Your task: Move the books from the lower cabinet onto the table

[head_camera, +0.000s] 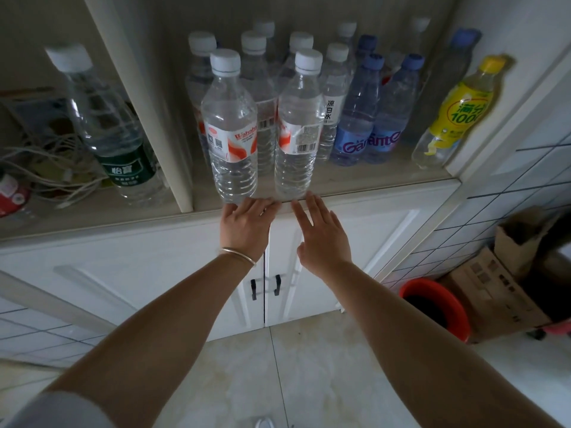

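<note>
While lower cabinet doors point(234, 273) shut, left hand point(244, 223), right hand point(321, 233) spread empty at shelf edge point(123, 220).

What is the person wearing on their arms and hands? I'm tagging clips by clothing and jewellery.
Both forearms are bare, with no gloves. The left hand has a thin, plain metal bangle, silvery in tone, at the wrist. The right hand and its wrist carry nothing; no rings show on either hand. At the bottom left corner, a pale, greyish-white sleeve edge shows, blurred, on the left upper arm.
</note>
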